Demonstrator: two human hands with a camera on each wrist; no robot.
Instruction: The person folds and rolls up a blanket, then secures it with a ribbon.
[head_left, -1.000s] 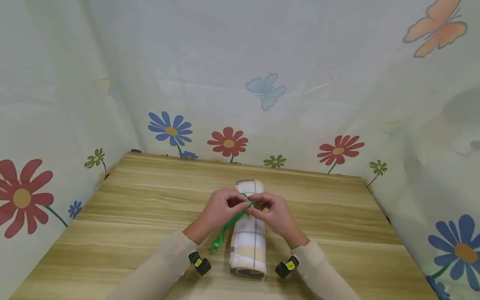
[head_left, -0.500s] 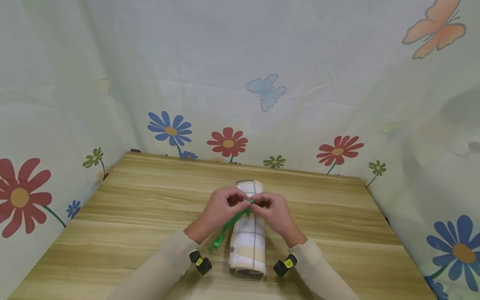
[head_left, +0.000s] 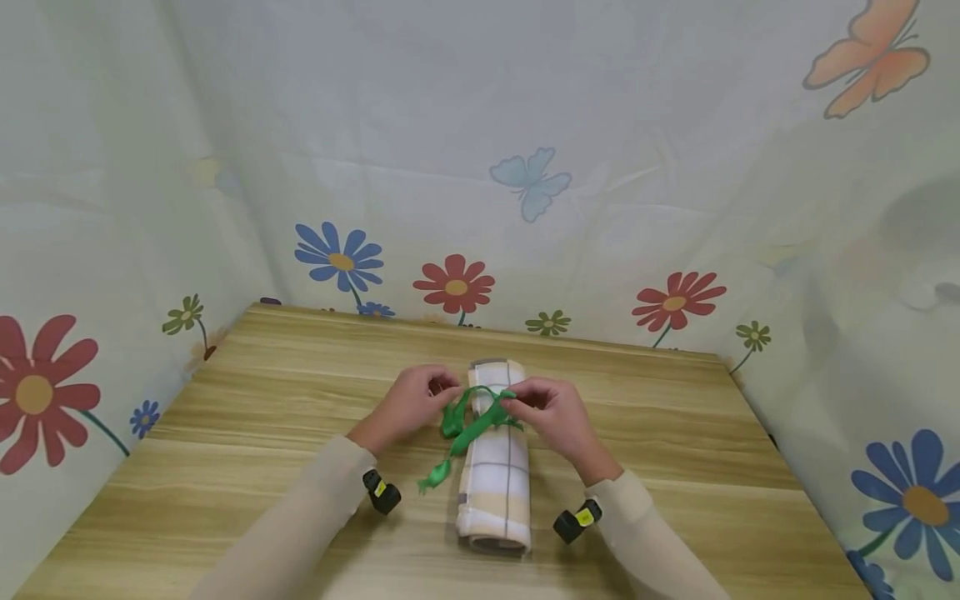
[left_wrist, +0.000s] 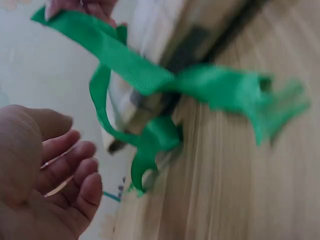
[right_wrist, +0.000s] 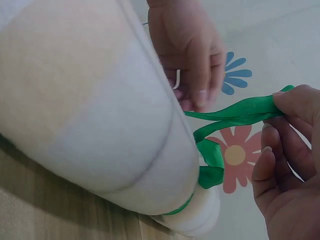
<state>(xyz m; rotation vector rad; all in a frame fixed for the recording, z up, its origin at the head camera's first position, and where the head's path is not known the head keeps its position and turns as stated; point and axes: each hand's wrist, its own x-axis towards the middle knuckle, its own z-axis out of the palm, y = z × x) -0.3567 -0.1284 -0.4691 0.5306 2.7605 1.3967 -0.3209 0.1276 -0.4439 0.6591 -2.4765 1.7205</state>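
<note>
A rolled cloth [head_left: 497,479] with a white and beige check lies lengthwise on the wooden table. Green ribbon [head_left: 472,433] passes round its far half, as the band under the roll in the right wrist view shows. My right hand [head_left: 557,419] pinches the ribbon above the roll between thumb and forefinger. One frayed ribbon end [left_wrist: 280,107] hangs to the left of the cloth. My left hand [head_left: 408,406] is just left of the roll, its fingers loosely bent. In the left wrist view, that hand [left_wrist: 55,170] holds nothing, and a ribbon loop droops beside it.
The wooden table [head_left: 315,358] extends around the roll on both sides. A white curtain [head_left: 390,117] printed with flowers and butterflies closes off the back and sides. Black wrist cameras [head_left: 382,492] sit on both sleeves.
Both hands were together at the ribbon over the roll. The left hand has let go and moved left; the right still pinches the ribbon, and a loop now lies loose at the left.
</note>
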